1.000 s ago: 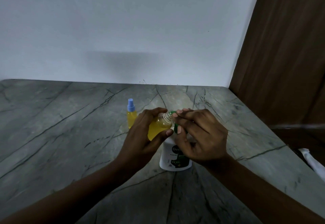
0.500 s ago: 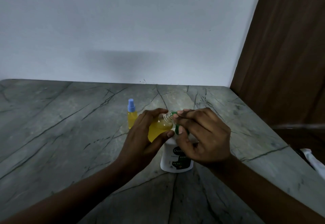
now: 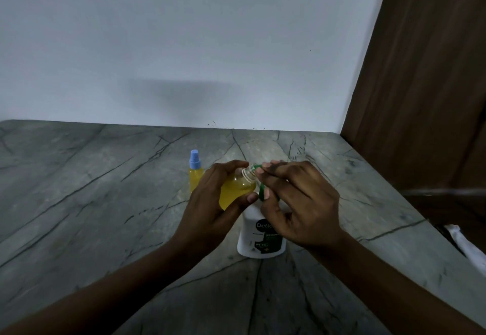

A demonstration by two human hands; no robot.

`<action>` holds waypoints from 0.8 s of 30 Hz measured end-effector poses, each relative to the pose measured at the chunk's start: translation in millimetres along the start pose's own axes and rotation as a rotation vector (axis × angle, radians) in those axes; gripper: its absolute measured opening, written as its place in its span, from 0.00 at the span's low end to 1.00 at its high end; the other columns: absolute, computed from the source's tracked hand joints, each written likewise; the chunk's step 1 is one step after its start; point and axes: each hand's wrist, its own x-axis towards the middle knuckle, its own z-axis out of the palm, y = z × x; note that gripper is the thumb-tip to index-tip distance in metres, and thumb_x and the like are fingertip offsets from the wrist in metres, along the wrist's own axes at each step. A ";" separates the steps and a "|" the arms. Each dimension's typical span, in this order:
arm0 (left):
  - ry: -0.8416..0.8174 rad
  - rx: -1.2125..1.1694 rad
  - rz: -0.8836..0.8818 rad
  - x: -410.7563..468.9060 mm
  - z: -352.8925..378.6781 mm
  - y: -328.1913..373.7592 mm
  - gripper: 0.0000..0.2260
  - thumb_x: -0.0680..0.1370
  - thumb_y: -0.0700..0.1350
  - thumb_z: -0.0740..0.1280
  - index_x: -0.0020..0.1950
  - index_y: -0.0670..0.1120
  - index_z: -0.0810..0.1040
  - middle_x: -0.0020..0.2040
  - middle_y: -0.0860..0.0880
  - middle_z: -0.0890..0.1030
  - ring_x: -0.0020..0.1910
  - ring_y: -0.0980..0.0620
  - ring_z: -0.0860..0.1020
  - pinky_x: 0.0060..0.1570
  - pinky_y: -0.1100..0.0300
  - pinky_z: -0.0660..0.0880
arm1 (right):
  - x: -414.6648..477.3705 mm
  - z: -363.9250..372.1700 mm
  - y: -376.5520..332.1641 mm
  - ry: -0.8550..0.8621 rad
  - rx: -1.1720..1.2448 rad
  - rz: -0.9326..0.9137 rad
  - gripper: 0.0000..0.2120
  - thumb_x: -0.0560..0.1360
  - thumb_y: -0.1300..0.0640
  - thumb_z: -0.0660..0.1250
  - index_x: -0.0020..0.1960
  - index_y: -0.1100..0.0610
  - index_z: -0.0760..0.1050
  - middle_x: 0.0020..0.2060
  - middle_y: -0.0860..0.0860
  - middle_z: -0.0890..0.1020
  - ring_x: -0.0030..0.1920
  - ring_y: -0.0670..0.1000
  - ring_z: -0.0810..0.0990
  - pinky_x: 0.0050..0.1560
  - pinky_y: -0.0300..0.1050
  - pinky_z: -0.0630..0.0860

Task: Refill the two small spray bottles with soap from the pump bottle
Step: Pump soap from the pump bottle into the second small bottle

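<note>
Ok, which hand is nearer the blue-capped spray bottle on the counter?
Left. The left hand, holding the uncapped bottle, is right beside the blue-capped spray bottle; the right hand is farther off, gripping the green top of the pump bottle.

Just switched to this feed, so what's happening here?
A person is mid-refill. The left hand grips the uncapped spray bottle, tilted, its neck at the green pump head of the white pump bottle. The right hand pinches that pump head. The other spray bottle, blue cap on, stands behind on the counter.
</note>
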 end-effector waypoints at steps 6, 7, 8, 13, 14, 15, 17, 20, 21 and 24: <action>-0.010 0.016 -0.005 -3.1 0.5 -4.4 0.18 0.72 0.61 0.65 0.59 0.67 0.65 0.54 0.62 0.74 0.53 0.64 0.74 0.48 0.71 0.71 | -5.8 4.9 -2.0 0.030 0.020 0.045 0.15 0.76 0.60 0.61 0.42 0.65 0.84 0.41 0.58 0.85 0.42 0.55 0.83 0.47 0.42 0.78; -0.012 0.021 -0.005 -3.8 0.8 -5.2 0.18 0.72 0.61 0.65 0.59 0.68 0.65 0.54 0.63 0.74 0.53 0.64 0.74 0.48 0.71 0.71 | -6.7 5.6 -2.0 0.033 0.021 0.048 0.13 0.75 0.60 0.62 0.42 0.65 0.84 0.41 0.57 0.85 0.41 0.55 0.83 0.46 0.42 0.78; -0.015 0.028 -0.007 -4.0 1.0 -6.1 0.18 0.72 0.61 0.65 0.59 0.69 0.64 0.54 0.63 0.74 0.53 0.64 0.74 0.48 0.71 0.71 | -7.6 6.4 -2.0 0.036 0.021 0.050 0.12 0.74 0.61 0.63 0.42 0.65 0.84 0.40 0.57 0.85 0.41 0.55 0.83 0.45 0.43 0.79; -0.010 0.038 -0.016 -5.8 1.0 -10.4 0.19 0.71 0.62 0.64 0.59 0.71 0.63 0.54 0.64 0.74 0.53 0.65 0.73 0.48 0.74 0.69 | -10.9 8.6 -3.3 0.038 0.026 0.049 0.10 0.73 0.62 0.65 0.41 0.65 0.84 0.40 0.57 0.85 0.40 0.55 0.83 0.45 0.43 0.78; -0.013 0.039 -0.016 -6.2 1.2 -10.7 0.19 0.71 0.62 0.64 0.59 0.71 0.63 0.54 0.64 0.74 0.53 0.65 0.73 0.47 0.74 0.69 | -11.2 8.6 -3.1 0.032 0.033 0.055 0.10 0.73 0.62 0.65 0.41 0.65 0.84 0.40 0.57 0.85 0.40 0.55 0.83 0.45 0.43 0.78; -0.014 0.042 -0.015 -6.2 1.2 -10.6 0.19 0.71 0.62 0.64 0.59 0.70 0.63 0.54 0.63 0.74 0.53 0.64 0.74 0.47 0.74 0.70 | -11.1 8.5 -3.0 0.028 0.039 0.058 0.10 0.72 0.62 0.65 0.41 0.65 0.83 0.39 0.57 0.85 0.40 0.55 0.83 0.44 0.43 0.78; -0.014 0.046 -0.013 -5.2 1.2 -10.7 0.18 0.71 0.62 0.64 0.59 0.69 0.63 0.53 0.63 0.74 0.53 0.64 0.73 0.47 0.73 0.70 | -10.4 8.5 -1.9 0.018 0.047 0.056 0.10 0.72 0.62 0.65 0.41 0.65 0.84 0.39 0.57 0.84 0.40 0.55 0.83 0.44 0.44 0.78; -0.020 0.037 -0.020 -2.8 1.2 -9.4 0.18 0.71 0.62 0.64 0.59 0.71 0.63 0.53 0.64 0.74 0.53 0.65 0.73 0.47 0.73 0.70 | -6.8 7.1 0.4 -0.012 0.044 0.046 0.11 0.73 0.62 0.64 0.41 0.65 0.84 0.40 0.57 0.85 0.40 0.55 0.83 0.42 0.44 0.78; -0.020 0.026 -0.018 -2.2 1.2 -8.5 0.18 0.71 0.62 0.64 0.59 0.70 0.64 0.54 0.64 0.74 0.53 0.65 0.73 0.47 0.73 0.70 | -5.0 6.0 1.1 -0.019 0.041 0.042 0.11 0.73 0.62 0.64 0.42 0.65 0.84 0.40 0.57 0.85 0.40 0.55 0.83 0.41 0.45 0.78; -0.013 -0.012 -0.010 -0.9 1.8 -4.7 0.17 0.72 0.60 0.64 0.59 0.65 0.66 0.54 0.61 0.75 0.53 0.63 0.74 0.48 0.71 0.71 | -0.2 2.6 2.2 -0.031 0.040 0.026 0.10 0.73 0.62 0.64 0.43 0.65 0.84 0.41 0.57 0.84 0.41 0.56 0.83 0.42 0.45 0.77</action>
